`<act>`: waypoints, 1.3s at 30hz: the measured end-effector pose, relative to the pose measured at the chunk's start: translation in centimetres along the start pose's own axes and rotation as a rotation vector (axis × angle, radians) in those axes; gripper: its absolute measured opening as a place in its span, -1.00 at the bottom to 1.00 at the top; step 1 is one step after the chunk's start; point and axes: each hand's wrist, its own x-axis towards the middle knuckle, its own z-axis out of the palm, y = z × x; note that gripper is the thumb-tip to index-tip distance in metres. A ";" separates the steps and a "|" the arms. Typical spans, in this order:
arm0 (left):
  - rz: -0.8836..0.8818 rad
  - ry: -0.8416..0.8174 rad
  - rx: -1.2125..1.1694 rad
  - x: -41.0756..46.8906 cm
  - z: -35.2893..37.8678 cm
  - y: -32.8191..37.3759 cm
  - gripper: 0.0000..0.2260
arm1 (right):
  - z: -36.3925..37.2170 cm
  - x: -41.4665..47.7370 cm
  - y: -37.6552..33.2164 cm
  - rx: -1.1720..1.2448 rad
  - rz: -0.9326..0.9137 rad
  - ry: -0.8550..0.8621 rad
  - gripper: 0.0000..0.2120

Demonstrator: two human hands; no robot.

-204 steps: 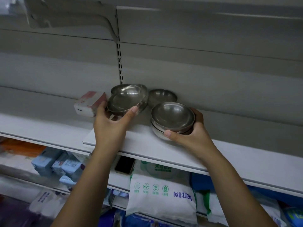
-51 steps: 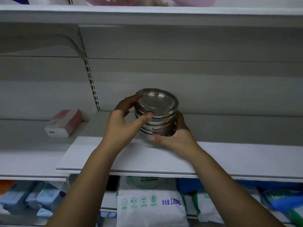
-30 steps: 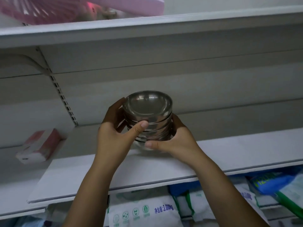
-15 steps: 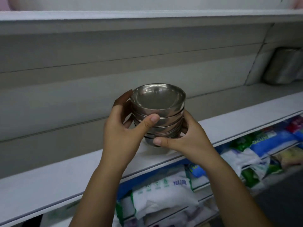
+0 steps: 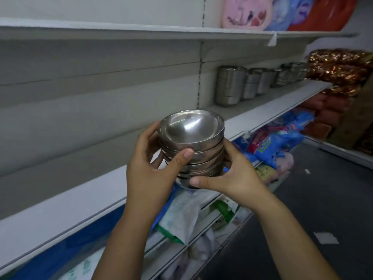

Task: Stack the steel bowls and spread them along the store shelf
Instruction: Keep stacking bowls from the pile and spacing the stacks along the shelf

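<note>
Steel bowls [image 5: 191, 146]: one nested stack, several deep; the exact count cannot be read from the rims. Polished metal, shallow, round-bottomed, mouths up, the stack leaning a little.

Location: carried in the air between both hands, at about the level of the white store shelf [image 5: 80, 199] and clear of its board. Not set down anywhere.

Hold: left hand [image 5: 149, 170] wrapped round the near left side, thumb [image 5: 182, 158] pressed across the middle rims, fingers curled behind. Right hand [image 5: 234, 174] cupped round the lower right, its thumb lying along the bottom bowl's near edge, its fingers hidden behind the stack.

Handling, as judged: rigid, will not crush or chip. Moderately weighty as a stack, light singly. Surfaces smooth and probably slippery; nested bowls can slide on one another, and the upper ones may tilt or lift out if the stack leans further. Rounded bases may rock on the flat board. A drop would likely dent and clatter.

Where to take hold, as judged: for the whole stack, one hand under the base and the other steadying the side across the rims. For dealing out singles, pinch the top rim, thumb inside and fingers outside, while the other hand supports the rest.

Neighbouring stock: steel canisters [image 5: 230, 85] further right on the same shelf; bagged goods [image 5: 270, 142] on the shelf below.
</note>
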 end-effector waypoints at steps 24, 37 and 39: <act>-0.012 -0.202 -0.120 13.3 28.3 -8.0 -0.40 | -25.3 11.3 10.0 -0.098 0.019 0.224 -0.20; 0.037 -0.335 -0.144 26.1 44.1 -13.2 -0.36 | -38.8 23.4 15.5 -0.042 0.003 0.329 -0.21; 0.038 -0.346 -0.127 27.1 46.2 -14.4 -0.35 | -40.5 24.6 16.9 -0.050 0.013 0.338 -0.21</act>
